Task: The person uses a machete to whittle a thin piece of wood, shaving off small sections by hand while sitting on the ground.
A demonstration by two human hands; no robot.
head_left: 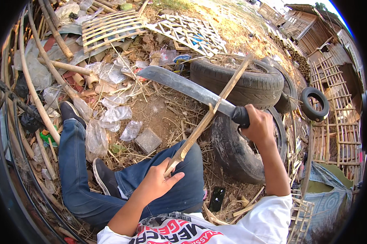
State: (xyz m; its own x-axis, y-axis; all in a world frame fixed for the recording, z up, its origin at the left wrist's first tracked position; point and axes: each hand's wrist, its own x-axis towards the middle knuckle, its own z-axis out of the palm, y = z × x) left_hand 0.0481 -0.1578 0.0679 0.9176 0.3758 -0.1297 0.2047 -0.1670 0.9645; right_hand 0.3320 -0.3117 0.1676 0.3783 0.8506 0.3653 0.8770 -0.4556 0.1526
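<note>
My left hand [159, 181] is closed around the lower end of a rough wooden stick [193, 138], which slants up and to the right over my bent knee. In my right hand [258, 124] is the black handle of a machete [187, 89]. Its wide, dark blade points to the upper left and crosses the stick near a side stub, and it looks to be against the wood there. The stick's far end reaches over an old tire [240, 87].
Another tire [236, 150] lies close to my right forearm. Plastic bags [116, 116], a grey block [148, 141] and dry scraps litter the ground. Bamboo poles [41, 101] curve along the left. Slatted lattices [189, 34] lie beyond. A dark phone-like slab [217, 199] is beside my thigh.
</note>
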